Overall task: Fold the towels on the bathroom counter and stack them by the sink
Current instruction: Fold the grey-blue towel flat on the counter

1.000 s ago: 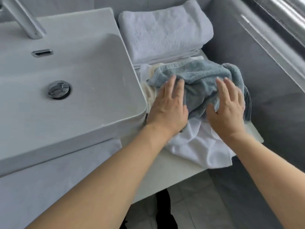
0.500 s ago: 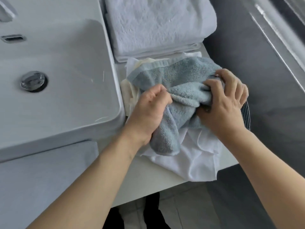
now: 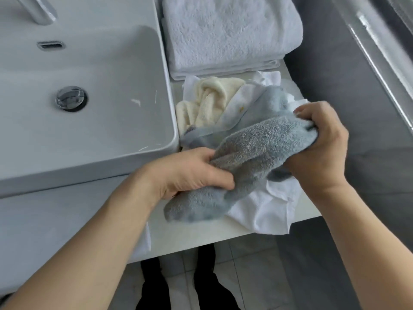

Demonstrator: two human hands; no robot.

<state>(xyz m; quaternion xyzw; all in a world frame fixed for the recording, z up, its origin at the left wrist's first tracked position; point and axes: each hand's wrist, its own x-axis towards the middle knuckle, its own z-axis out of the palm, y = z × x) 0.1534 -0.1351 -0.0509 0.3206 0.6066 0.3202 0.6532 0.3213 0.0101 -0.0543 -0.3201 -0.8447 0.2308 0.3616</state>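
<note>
with one folded white terry towel (image 3: 230, 34) stacked at 12 o'clock, both the left hand (image 3: 190, 173) and right hand (image 3: 321, 144) grip the crumpled blue-grey terry towel (image 3: 252, 151), cream towel (image 3: 205, 101) and white cloth (image 3: 263, 211) left unfolded.

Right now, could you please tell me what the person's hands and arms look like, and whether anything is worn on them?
Both arms are bare right up to the frame edge: no sleeves or cuffs in view. The left hand and right hand wear no gloves, and no rings, watch or bracelet are visible on the fingers or wrists that show.
</note>
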